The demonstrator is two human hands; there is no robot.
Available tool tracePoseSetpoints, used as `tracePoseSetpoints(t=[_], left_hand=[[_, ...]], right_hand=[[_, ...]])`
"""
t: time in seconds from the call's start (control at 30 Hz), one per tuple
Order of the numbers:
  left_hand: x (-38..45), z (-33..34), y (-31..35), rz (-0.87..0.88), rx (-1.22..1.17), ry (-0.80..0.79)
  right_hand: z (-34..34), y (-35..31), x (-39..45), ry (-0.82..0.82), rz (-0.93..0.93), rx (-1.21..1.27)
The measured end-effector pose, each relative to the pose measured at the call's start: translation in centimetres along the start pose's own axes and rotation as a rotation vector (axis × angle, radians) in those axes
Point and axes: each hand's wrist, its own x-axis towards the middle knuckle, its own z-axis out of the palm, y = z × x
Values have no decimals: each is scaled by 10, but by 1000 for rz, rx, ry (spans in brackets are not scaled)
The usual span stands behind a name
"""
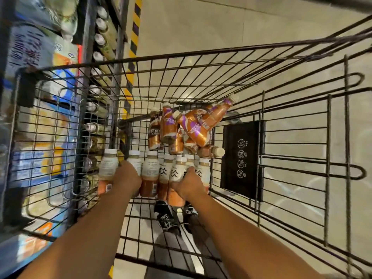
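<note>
Both my arms reach down into a black wire shopping cart point(181, 57). A row of several upright bottles with white labels and brown bottoms point(150, 174) stands across the cart's floor. My left hand point(126, 180) grips bottles at the left end of the row, one of them the leftmost bottle point(106, 170). Around a bottle near the right end point(177, 178), my right hand point(189, 186) has its fingers curled. Beyond the row lies a loose pile of orange and purple coffee bottles point(193, 127).
A store shelf with boxed goods point(40, 117) and lined-up bottles point(96, 109) runs along the cart's left side. A black warning plate point(241, 158) hangs on the cart's right wall. My shoes point(169, 216) show through the cart floor. Pale tiled floor lies ahead and to the right.
</note>
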Motion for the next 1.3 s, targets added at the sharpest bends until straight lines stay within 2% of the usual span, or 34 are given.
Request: tracePoseSetpoints(t=[0.07, 0.3, 0.6, 0.87, 1.13, 1.3], left_hand=[[5, 2, 1, -21, -7, -5], [1, -17, -4, 75, -35, -39], [-94, -108, -4, 211, -322, 52], [-207, -207, -43, 355, -666, 241], [-335, -295, -80, 529, -848, 561], [-416, -327, -100, 563, -921, 717]], right_hand=[[0, 1, 1, 8, 1, -4], [-12, 2, -13, 27, -66, -10], [-49, -33, -90, 134, -325, 203], [-82, -84, -211, 233, -625, 270], [-119, -129, -362, 270, -981, 267], [-137, -140, -447, 283, -1190, 283]])
